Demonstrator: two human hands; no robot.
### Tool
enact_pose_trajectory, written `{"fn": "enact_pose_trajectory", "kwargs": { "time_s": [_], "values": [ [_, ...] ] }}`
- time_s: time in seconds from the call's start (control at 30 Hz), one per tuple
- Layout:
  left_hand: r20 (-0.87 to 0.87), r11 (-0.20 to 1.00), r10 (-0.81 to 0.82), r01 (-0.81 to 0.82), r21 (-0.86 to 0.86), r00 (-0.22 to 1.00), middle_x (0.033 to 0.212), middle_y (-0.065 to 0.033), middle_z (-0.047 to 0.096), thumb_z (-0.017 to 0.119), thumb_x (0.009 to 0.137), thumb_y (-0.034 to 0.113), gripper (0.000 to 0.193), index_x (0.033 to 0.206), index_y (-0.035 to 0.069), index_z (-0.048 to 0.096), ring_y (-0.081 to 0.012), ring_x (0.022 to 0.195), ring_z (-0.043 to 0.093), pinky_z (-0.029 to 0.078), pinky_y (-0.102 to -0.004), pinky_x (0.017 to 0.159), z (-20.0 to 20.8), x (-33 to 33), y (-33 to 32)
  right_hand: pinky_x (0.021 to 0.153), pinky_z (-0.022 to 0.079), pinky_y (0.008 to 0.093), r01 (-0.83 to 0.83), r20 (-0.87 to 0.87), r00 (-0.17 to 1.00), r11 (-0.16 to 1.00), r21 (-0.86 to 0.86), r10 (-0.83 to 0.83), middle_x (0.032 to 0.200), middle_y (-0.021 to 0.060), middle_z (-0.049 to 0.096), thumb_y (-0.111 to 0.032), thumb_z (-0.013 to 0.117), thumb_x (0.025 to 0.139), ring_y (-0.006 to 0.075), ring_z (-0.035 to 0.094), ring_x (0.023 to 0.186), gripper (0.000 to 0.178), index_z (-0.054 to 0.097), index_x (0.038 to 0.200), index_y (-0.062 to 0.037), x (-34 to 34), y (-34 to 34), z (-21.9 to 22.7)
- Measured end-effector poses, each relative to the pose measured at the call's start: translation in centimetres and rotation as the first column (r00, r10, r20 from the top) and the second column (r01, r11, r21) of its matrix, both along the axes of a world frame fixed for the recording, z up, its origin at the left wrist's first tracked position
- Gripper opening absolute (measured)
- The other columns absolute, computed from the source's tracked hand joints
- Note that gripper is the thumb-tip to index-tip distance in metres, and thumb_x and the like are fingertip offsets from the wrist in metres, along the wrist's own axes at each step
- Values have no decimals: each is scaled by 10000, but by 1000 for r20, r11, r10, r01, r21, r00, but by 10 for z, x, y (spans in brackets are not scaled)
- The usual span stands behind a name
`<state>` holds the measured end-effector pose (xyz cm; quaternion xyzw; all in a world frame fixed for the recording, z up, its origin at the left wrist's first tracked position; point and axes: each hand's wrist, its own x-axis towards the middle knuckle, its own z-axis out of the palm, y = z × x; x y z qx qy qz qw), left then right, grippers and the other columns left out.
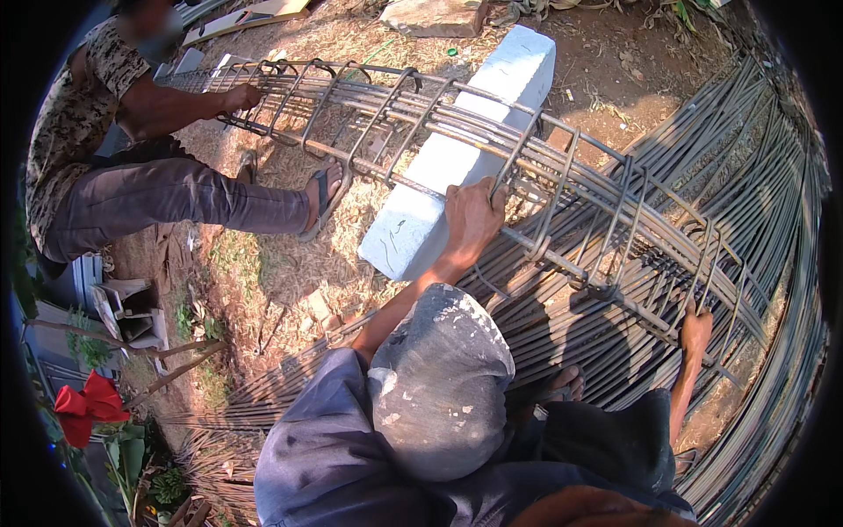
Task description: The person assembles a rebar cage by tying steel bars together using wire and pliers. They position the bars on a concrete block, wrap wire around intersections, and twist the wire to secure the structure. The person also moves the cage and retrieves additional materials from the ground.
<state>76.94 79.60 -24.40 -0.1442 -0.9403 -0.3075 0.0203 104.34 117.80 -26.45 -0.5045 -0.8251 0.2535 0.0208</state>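
A long rebar cage [421,110], made of straight bars with square stirrups, runs from upper left to lower right. It lies across a white rectangular block [408,224]. My left hand [472,218] is closed round a stirrup beside the block, at the cage's near side. Near the cage's right end, my right hand [696,330] grips another stirrup, its fingers partly hidden by the bars. At the left end, a co-worker's hand [242,98] is on the bars.
A co-worker in dark trousers [189,195] squats at the left, a sandalled foot near the cage. Long loose steel bars [738,176] cover the ground at right and beneath the cage. A concrete slab [435,16] lies at the top; a red cloth [90,408] hangs at lower left.
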Motion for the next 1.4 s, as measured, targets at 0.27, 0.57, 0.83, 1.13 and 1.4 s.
{"fn": "enact_pose_trajectory", "kwargs": {
  "time_s": [0.27,0.57,0.83,1.13,1.4],
  "values": [
    [-142,999,41,-43,-10,989,526,-139,536,574,905,216,237,733,55,603,-328,538,549,374,-417,734,-7,-6,-3,681,433,413,-8,-84,996,999,44,12,675,149,587,-350,567,944,257,531,652,448,644,965,91,-1,-3,-5],
    [-207,985,48,-12,172,977,817,-172,677,605,890,248,242,955,27,677,-346,801,620,409,-436,893,-6,2,-10,727,452,410,-23,-93,995,999,44,27,735,171,635,-426,590,941,275,569,710,508,654,957,78,9,10,-22],
    [-142,985,40,-15,172,989,922,-170,688,620,889,297,321,1008,3,671,-326,900,633,400,-444,900,-8,0,-14,726,451,416,6,-57,998,1000,-5,-6,752,187,633,-419,591,930,300,580,718,520,640,935,99,0,2,-8],
    [-51,965,121,-106,240,991,933,-173,682,599,915,302,324,1000,0,683,-348,912,628,418,-435,893,-3,-6,-16,782,463,416,5,-43,999,999,45,-3,811,221,667,-357,586,918,330,630,790,446,668,1030,66,0,5,-13],
    [-52,937,130,-106,334,990,844,-181,658,506,968,283,332,948,-2,675,-373,803,624,456,-467,806,-2,-7,-15,686,451,416,13,-37,999,999,-36,-15,663,157,604,-357,584,927,265,574,648,432,673,968,64,-5,-7,1]
  ]
}}
